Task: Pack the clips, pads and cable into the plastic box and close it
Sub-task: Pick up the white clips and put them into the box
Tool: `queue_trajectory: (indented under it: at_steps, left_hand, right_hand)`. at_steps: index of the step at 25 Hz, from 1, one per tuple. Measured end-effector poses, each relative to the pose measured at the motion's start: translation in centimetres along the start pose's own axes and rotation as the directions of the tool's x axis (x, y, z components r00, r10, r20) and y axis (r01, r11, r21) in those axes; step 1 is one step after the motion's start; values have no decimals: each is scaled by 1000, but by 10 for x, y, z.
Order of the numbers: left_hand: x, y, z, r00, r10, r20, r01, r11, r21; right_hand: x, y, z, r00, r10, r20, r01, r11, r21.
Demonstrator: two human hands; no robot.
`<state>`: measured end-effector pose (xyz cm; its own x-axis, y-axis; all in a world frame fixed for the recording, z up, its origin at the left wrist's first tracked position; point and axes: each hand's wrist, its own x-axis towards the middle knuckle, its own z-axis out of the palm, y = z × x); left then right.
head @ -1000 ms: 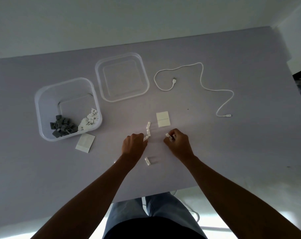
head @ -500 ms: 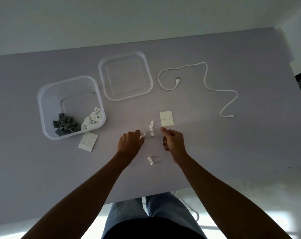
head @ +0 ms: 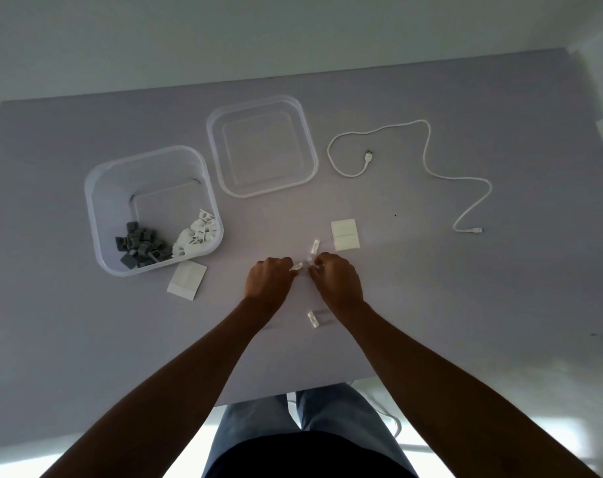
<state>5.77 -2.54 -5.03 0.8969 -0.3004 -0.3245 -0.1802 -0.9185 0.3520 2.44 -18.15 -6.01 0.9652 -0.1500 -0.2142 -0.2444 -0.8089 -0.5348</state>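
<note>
The clear plastic box [head: 96, 201] stands at the left with several grey clips [head: 138, 244] and white clips [head: 196, 236] inside. Its lid [head: 262, 146] lies beside it. My left hand [head: 267, 282] pinches a small white clip [head: 296, 267]. My right hand [head: 336, 281] is curled around white clips, one showing at its fingertips [head: 308, 261]. Another white clip [head: 315, 246] lies just beyond the hands and one [head: 313, 319] lies near my right wrist. A white pad [head: 344, 234] sits beyond my right hand, a second pad [head: 187, 280] by the box. The white cable [head: 427, 150] trails at the right.
The grey table [head: 431, 288] ends at its near edge just in front of my lap. A wall runs along the far side. A white cord hangs below the table edge [head: 395, 426].
My right hand has slid left to meet my left hand in the middle. The left hand still holds its clip. The view has shifted slightly.
</note>
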Motion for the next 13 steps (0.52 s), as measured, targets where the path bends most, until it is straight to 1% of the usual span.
queue_trajectory:
  at_steps: [1,2,3,5,6,7,8,9,10,11,13]
  left_hand:
    - [0,-1,-1,1000,-21,17,22,999,-24]
    - [0,-3,-1,997,-63,37,66,994,-83]
    - [-1,-3,-5,993,-107,57,115,978,-172]
    - [-1,-6,-13,976,-188,112,218,889,-404]
    - [-1,-6,-20,961,-220,167,276,805,-525]
    - [-1,-8,-27,933,-249,261,361,674,-644]
    - [-2,-9,-34,889,-259,378,458,494,-739]
    - [-3,-12,-39,839,-237,490,544,320,-776]
    - [-3,-16,-42,807,-196,557,589,209,-781]
    - [-2,-19,-44,804,-156,574,595,181,-783]
    - [0,-23,-45,810,-115,575,586,211,-782]
  right_hand:
    - [0,-1,1,1000,17,4,-17,1000,14]
    - [-1,-2,0,999,52,16,-53,998,43]
    - [-1,-3,0,994,101,35,-103,991,85]
    - [-3,-2,-2,981,182,63,-190,970,155]
    - [-4,-1,-3,977,203,67,-211,964,161]
    - [-5,0,-2,974,215,71,-224,963,152]
    - [-6,0,-2,971,224,79,-233,963,136]
    - [-7,-1,-2,970,225,90,-235,965,115]
    - [-8,-2,-2,970,221,99,-230,969,91]
    - [-8,-2,-1,972,212,104,-219,974,61]
    - [-8,-3,-1,978,187,96,-187,982,-12]
